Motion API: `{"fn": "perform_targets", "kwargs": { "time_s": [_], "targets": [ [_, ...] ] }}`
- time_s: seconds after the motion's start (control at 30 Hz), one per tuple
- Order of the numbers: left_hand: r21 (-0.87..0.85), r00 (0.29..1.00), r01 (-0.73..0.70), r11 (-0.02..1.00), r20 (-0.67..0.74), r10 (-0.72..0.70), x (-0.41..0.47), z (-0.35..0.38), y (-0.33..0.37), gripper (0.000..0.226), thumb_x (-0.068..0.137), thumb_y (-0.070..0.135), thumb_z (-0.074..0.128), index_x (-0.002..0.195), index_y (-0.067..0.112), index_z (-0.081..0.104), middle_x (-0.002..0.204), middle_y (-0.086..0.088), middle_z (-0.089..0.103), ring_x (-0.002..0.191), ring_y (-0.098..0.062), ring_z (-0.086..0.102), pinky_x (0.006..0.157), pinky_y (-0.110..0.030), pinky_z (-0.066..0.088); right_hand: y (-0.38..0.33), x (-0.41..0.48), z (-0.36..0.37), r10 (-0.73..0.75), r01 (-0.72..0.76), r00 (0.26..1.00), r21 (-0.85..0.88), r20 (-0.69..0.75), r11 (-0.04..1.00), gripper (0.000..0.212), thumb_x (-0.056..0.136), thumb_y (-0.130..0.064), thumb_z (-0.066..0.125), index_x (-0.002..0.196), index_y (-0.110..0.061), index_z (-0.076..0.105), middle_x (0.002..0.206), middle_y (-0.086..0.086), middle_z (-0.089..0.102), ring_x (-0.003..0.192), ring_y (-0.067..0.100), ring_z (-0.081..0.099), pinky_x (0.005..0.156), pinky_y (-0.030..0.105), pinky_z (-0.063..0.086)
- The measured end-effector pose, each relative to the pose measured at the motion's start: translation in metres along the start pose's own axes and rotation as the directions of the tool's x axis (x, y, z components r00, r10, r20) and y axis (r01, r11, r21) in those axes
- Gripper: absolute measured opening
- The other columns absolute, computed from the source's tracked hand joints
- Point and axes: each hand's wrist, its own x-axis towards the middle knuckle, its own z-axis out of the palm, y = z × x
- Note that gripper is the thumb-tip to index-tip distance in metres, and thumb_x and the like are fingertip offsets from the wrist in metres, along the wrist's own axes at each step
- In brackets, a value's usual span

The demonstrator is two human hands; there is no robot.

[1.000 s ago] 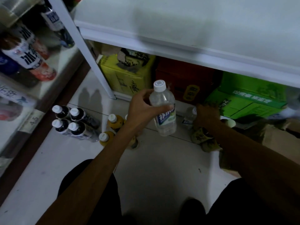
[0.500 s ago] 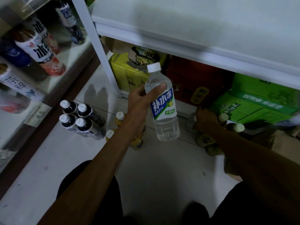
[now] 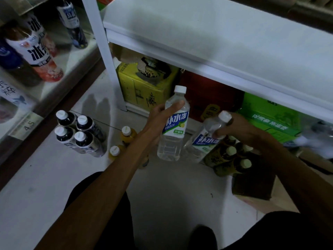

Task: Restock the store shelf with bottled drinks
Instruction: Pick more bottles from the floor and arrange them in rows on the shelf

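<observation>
Down low on the white floor (image 3: 162, 195), close to the person's knees, two arms reach forward. The left hand (image 3: 158, 121) has its fingers and thumb curled round a clear bottle (image 3: 172, 141) with a white cap, and holds it upright off the floor. Just to the right of those fingers, the right hand (image 3: 239, 129) grips a second clear bottle (image 3: 201, 141) near its top. This one leans toward the first. Under the right fingers stands a bunch of dark green bottles (image 3: 234, 159) with pale caps. To the left of the left fingers stand two yellow bottles (image 3: 126, 134), and further left four dark bottles (image 3: 79, 134) in a tight group. Behind the fingers sit a yellow box (image 3: 142, 87), a red box (image 3: 209, 94) and a green box (image 3: 270, 114). All three are under the white shelf (image 3: 216, 42), which is above and beyond both hands.
</observation>
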Motion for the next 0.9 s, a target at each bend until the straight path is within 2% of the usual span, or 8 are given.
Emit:
{"fn": "perform_targets", "kwargs": {
  "time_s": [0.07, 0.17, 0.27, 0.4, 0.5, 0.63, 0.77, 0.9],
  "targets": [
    [0.022, 1.000, -0.002, 1.000, 0.018, 0.002, 0.000, 0.004, -0.002, 0.029, 0.074, 0.031, 0.078, 0.095, 0.014, 0.068, 0.088, -0.011, 0.074, 0.077, -0.025, 0.071, 0.078, -0.043, 0.058, -0.012, -0.010, -0.005, -0.070, 0.070, 0.998, 0.143, -0.007, 0.987, 0.036, 0.063, 0.011, 0.077, 0.091, -0.010, 0.067, 0.083, -0.003, 0.075, 0.083, 0.019, 0.071, 0.065, 0.020, 0.055],
    [0.022, 0.999, -0.014, 1.000, 0.048, 0.013, 0.000, 0.010, -0.004, 0.026, 0.082, 0.030, 0.074, 0.101, 0.015, 0.067, 0.099, -0.014, 0.073, 0.089, -0.031, 0.071, 0.083, -0.048, 0.058, -0.019, -0.015, -0.001, -0.115, 0.118, 0.993, 0.390, -0.033, 0.913, 0.048, 0.050, -0.011, 0.077, 0.097, -0.006, 0.066, 0.089, 0.003, 0.075, 0.081, 0.021, 0.071, 0.067, 0.028, 0.057],
    [0.023, 0.999, -0.015, 1.000, 0.048, 0.014, -0.001, 0.013, -0.005, 0.035, 0.079, 0.038, 0.073, 0.104, 0.015, 0.068, 0.101, -0.015, 0.073, 0.088, -0.031, 0.071, 0.079, -0.044, 0.059, -0.023, -0.011, 0.010, -0.115, 0.149, 0.989, 0.542, -0.095, 0.827, 0.041, 0.052, -0.026, 0.074, 0.087, -0.004, 0.071, 0.086, 0.013, 0.072, 0.076, 0.028, 0.067, 0.071, 0.036, 0.058],
    [-0.011, 0.999, -0.018, 1.000, 0.032, 0.019, -0.001, 0.017, -0.007, 0.031, 0.092, 0.032, 0.064, 0.116, 0.013, 0.065, 0.105, -0.016, 0.072, 0.086, -0.029, 0.070, 0.081, -0.044, 0.058, -0.028, -0.002, 0.026, -0.056, 0.146, 0.984, 0.582, -0.170, 0.800, 0.059, 0.056, -0.031, 0.074, 0.104, 0.002, 0.063, 0.099, 0.023, 0.064, 0.085, 0.034, 0.063, 0.079, 0.044, 0.056],
    [-0.055, 1.000, -0.023, 0.998, 0.005, 0.023, 0.000, 0.016, -0.004, 0.029, 0.093, 0.033, 0.061, 0.117, 0.017, 0.065, 0.105, -0.013, 0.073, 0.089, -0.027, 0.070, 0.081, -0.043, 0.058, -0.022, 0.002, 0.038, -0.046, 0.176, 0.971, 0.567, -0.237, 0.804, 0.038, 0.058, -0.030, 0.077, 0.088, -0.009, 0.067, 0.085, 0.012, 0.070, 0.074, 0.029, 0.067, 0.069, 0.040, 0.058],
    [-0.055, 0.998, 0.004, 0.998, -0.066, -0.007, 0.001, 0.013, -0.002, 0.032, 0.092, 0.039, 0.061, 0.110, 0.014, 0.065, 0.101, -0.016, 0.073, 0.087, -0.027, 0.070, 0.079, -0.040, 0.058, -0.018, 0.005, 0.058, -0.031, 0.181, 0.941, 0.424, -0.337, 0.888, 0.003, 0.086, -0.015, 0.068, 0.085, -0.013, 0.065, 0.073, 0.001, 0.071, 0.063, 0.015, 0.068, 0.059, 0.030, 0.055],
    [-0.084, 0.996, 0.036, 0.996, -0.075, -0.042, 0.001, 0.012, -0.002, 0.045, 0.091, 0.043, 0.061, 0.122, 0.011, 0.062, 0.102, -0.012, 0.073, 0.084, -0.022, 0.071, 0.072, -0.034, 0.059, -0.022, 0.010, 0.069, -0.001, 0.161, 0.937, 0.427, -0.350, 0.890, 0.013, 0.090, -0.020, 0.063, 0.086, -0.008, 0.062, 0.072, 0.006, 0.068, 0.059, 0.016, 0.066, 0.056, 0.028, 0.056],
    [-0.139, 0.993, 0.117, 0.983, 0.011, -0.116, -0.003, 0.011, -0.003, 0.032, 0.078, 0.030, 0.072, 0.101, 0.008, 0.066, 0.098, -0.016, 0.071, 0.077, -0.024, 0.068, 0.077, -0.036, 0.057, -0.022, 0.017, 0.065, 0.069, 0.082, 0.968, 0.566, -0.240, 0.820, 0.030, 0.083, -0.031, 0.070, 0.101, -0.008, 0.065, 0.092, 0.016, 0.072, 0.078, 0.030, 0.068, 0.075, 0.043, 0.057]
  ]
}}
